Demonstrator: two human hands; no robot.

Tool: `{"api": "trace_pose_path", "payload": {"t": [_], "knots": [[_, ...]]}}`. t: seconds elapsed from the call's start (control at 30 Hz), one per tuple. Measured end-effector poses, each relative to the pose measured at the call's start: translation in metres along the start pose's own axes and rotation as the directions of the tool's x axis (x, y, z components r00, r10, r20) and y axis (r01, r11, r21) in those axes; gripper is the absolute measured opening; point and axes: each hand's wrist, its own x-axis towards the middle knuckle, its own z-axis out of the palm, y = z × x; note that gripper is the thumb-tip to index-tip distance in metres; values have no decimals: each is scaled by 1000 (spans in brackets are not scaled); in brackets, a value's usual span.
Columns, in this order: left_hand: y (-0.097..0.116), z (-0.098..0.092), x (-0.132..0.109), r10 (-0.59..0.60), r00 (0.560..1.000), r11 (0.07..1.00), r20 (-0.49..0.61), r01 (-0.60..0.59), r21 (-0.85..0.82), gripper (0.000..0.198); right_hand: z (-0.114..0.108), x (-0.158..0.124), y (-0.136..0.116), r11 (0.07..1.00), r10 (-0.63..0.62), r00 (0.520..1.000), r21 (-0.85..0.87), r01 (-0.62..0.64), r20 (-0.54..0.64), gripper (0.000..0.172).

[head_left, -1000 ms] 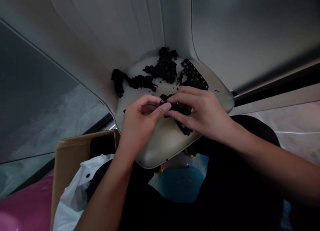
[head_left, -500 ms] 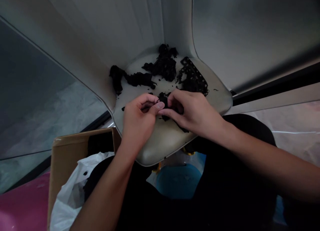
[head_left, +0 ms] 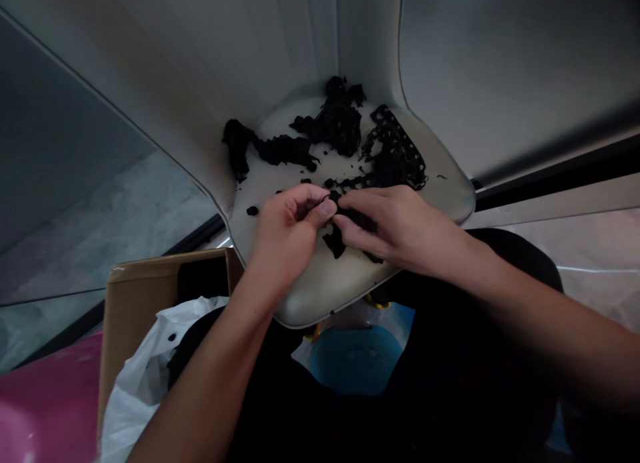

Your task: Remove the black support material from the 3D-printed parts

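Hands close off the middle of a pale seat, the left hand nearly meeting the right hand, while bare room opens nearer. Black scraps crowd the far side, with a perforated black piece just beyond the right hand. A backrest walls off the far edge; a slim passage runs along the right, crossed only by a thin black curl.

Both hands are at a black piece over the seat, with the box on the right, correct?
Not quite: the head view shows the box on the left. The left hand and right hand are indeed at a black piece over the seat.
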Motion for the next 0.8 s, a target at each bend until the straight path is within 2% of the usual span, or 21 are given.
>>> {"api": "trace_pose_path", "payload": {"t": [0.13,0.27,0.37,0.47,0.53,0.6,0.7,0.73,0.8], "knots": [[3,-2,-5,-71,990,973,124,96,-211,7,-7,-1,4,947,64,997,311,-74,44,23],[6,-3,-15,-91,971,929,222,163,-332,17,-8,-3,6,788,121,986,592,-166,115,23],[6,-1,-24,-83,963,880,256,191,-434,23,-8,-2,3,688,165,975,691,-222,148,22],[5,0,-31,-51,976,851,213,154,-502,24,-7,0,1,628,189,961,728,-275,200,24],[4,-3,-30,-25,984,887,178,104,-449,23,-6,1,2,631,191,955,718,-295,225,24],[2,-8,-27,-11,991,958,136,50,-282,20,-3,3,6,708,151,964,657,-260,219,24],[-3,-13,-20,22,999,999,28,-24,47,15,4,3,12,924,-10,991,381,-43,135,26],[-5,-13,-18,45,999,990,-1,-44,133,13,7,3,13,965,-61,993,259,32,103,26],[-10,-10,-16,98,995,967,-23,-90,237,11,13,1,14,991,-119,990,71,114,71,24]]}}
